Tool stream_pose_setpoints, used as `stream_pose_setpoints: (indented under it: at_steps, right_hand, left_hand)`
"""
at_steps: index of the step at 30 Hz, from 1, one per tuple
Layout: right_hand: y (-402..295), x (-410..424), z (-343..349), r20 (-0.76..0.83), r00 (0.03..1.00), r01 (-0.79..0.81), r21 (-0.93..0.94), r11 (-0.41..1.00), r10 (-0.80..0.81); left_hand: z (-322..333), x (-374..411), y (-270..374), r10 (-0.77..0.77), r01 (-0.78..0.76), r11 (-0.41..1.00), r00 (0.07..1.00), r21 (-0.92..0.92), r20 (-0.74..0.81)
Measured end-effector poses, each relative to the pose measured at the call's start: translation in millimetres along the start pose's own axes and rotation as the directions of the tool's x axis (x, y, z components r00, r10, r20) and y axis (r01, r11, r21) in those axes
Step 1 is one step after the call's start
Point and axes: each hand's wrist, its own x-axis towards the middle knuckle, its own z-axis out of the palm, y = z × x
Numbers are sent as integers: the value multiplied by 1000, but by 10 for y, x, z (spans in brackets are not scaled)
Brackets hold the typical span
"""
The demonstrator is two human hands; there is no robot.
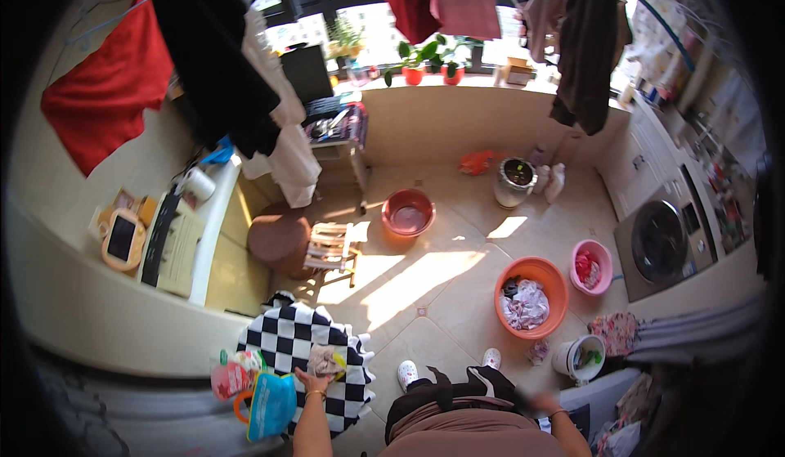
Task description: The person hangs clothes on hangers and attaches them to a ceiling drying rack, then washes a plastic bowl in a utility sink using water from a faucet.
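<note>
My left hand (311, 382) is at a beige cloth bundle (321, 361), with fingers and thumb on either side of it. A bit of yellow (339, 365) shows at the bundle's right edge. Both are over a round table with a black-and-white checked cloth (294, 334). Left of my hand stand a blue bag (271, 405) with an orange handle and a red-and-white printed package (236, 374). My right hand (543, 403) is by my right hip, close to a dark blurred patch; its fingers and anything in them are unclear.
An orange tub (563, 300) with laundry, a pink basin (603, 254) and a white bucket (561, 359) stand at right, near a front-loading washing machine (659, 242). Ahead are a red-brown basin (408, 202) and a folding stool (331, 245). Clothes (208, 58) hang overhead.
</note>
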Motion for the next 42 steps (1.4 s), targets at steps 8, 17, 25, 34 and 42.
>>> stream_pose_setpoints:
  at_steps: [8, 17, 25, 34, 42]
  right_hand:
    - [-275, -322, 978, -222, 971, -101, -51, 994, 88]
    - [-397, -84, 819, -227, 973, -25, 47, 999, 35]
    - [-2177, -226, 128, -160, 985, 52, -100, 994, -68]
    - [-3639, -377, -828, -357, 544, 37, 915, -403, -760]
    - [-2649, -672, -1683, -428, 777, 281, 892, -353, -462]
  left_hand:
    - [239, 434, -58, 9, -68, 976, 962, 208, 272]
    - [-562, 214, 1422, 304, -281, 918, 952, -281, 43]
    - [-1668, -1089, 2891, 538, -131, 514, 819, -848, 199]
    - [-901, -2605, 4429, 753, 78, 651, 55, -755, 655]
    - [-47, -3063, 4966, 712, -253, 674, -31, -694, 702]
